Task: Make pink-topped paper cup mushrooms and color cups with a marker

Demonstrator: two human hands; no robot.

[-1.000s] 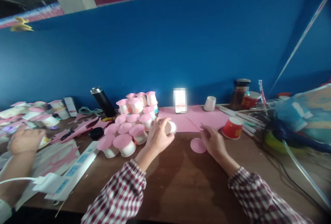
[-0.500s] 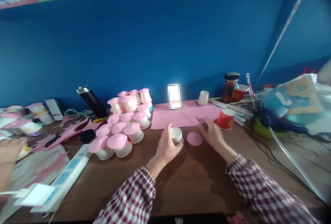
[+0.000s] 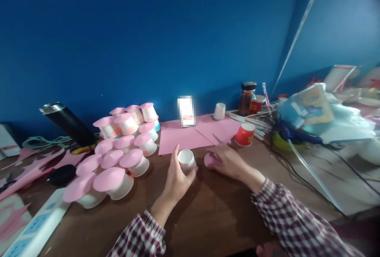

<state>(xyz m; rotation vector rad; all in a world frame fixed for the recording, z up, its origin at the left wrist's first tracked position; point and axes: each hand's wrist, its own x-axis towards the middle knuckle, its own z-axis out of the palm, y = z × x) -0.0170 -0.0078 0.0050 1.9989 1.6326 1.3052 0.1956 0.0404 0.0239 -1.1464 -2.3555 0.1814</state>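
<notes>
My left hand [image 3: 177,181], at the lower centre of the frame, curls around a white paper cup [image 3: 187,160]; the grip is closed on the cup's side, thumb to the right. A round rim faces up, though I cannot tell whether it is the mouth or the recessed base. Just right of it, my right hand [image 3: 230,164] reaches over a pink paper disc [image 3: 209,160] on the brown worktop [image 3: 192,225]. That grip is clamped on a thin pointed tool [image 3: 218,138], which juts up and away; the fingers cover the disc's right edge, and I cannot tell whether they pinch it.

At left of centre stand many cups topped with pink discs [image 3: 109,178], wide ends down. Pink sheets [image 3: 178,136] lie beyond my hands, and a red cup [image 3: 245,134] stands right of centre.

I judge the step in hand to be taking up the disc while the cup is held ready. To my mind, the next move calls for getting a fingertip under the disc's edge, keeping the tool's point off the paper and holding the cup steady without squeezing it.
</notes>
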